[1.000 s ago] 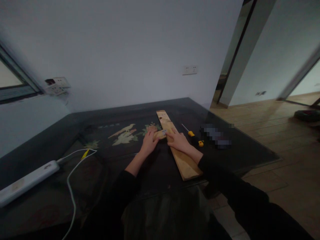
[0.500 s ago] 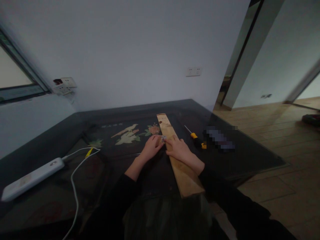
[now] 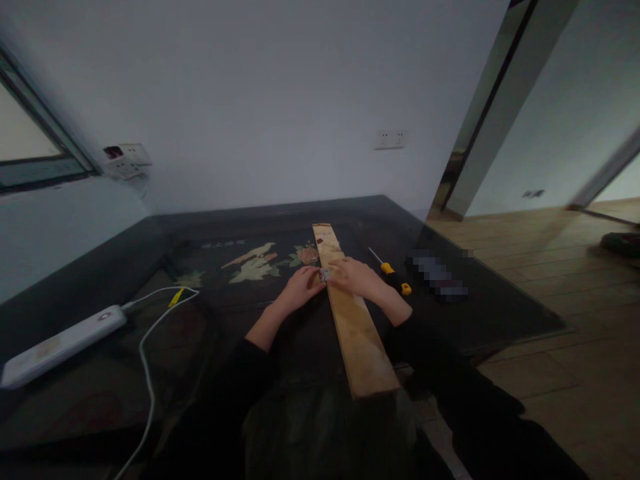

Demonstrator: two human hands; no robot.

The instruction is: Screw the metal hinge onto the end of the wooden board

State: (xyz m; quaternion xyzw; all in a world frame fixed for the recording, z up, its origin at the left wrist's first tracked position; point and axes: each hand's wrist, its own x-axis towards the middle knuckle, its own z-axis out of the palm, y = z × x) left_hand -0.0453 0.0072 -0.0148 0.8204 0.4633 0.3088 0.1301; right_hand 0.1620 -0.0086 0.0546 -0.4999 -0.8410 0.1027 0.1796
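Plank [image 3: 356, 327] end comes first, hanging off the near edge of the desk [image 3: 210, 347] over the person's lap; the long wooden board now runs almost straight away from the body, where half a second ago it lay more slanted and its near end sat further right, so the person appears to be squaring it up. Further along it, both hands meet over a small pale metal piece [image 3: 325, 274], perhaps a hinge, lying on the plank's left edge. The left hand [image 3: 302, 288] rests beside the board with fingertips touching that piece; the right hand [image 3: 356, 278] has slid off the board's middle and lies flat across it, fingers loosely spread, clamped on nothing. Right of them lies a yellow-handled screwdriver [image 3: 391, 272]. A white power strip [image 3: 60, 345] sits far left. No container is visible.
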